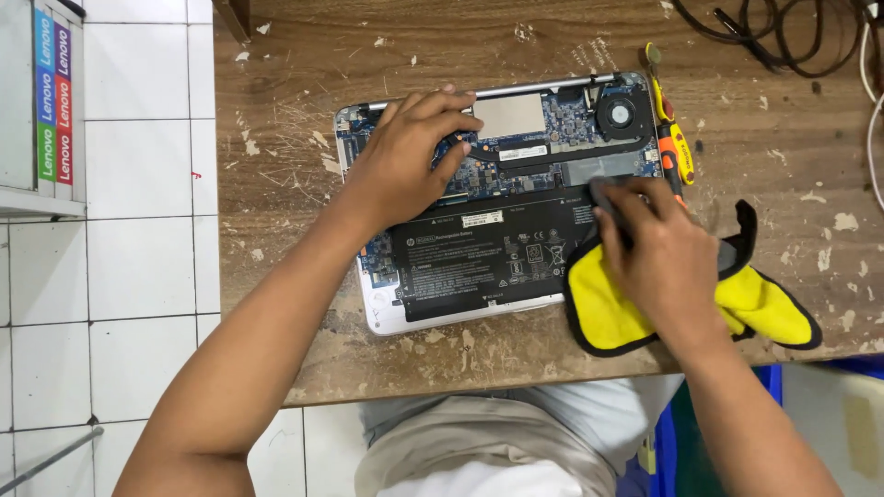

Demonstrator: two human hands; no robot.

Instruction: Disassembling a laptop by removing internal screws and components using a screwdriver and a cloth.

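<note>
An opened laptop [479, 248] lies bottom-up on a worn wooden table [304, 83], its black battery, circuit board and round fan [620, 114] exposed. My left hand [405, 156] rests flat on the board's left part, fingers spread, holding the laptop down. My right hand [658, 253] presses a yellow cloth with black edging [764, 308] against the laptop's right side near the battery's top corner, fingers curled on the cloth's grey part.
An orange and yellow screwdriver [675, 147] lies along the laptop's right edge. Dark cables [783, 32] coil at the table's back right. White floor tiles [138, 258] lie to the left, with a cabinet corner at far left.
</note>
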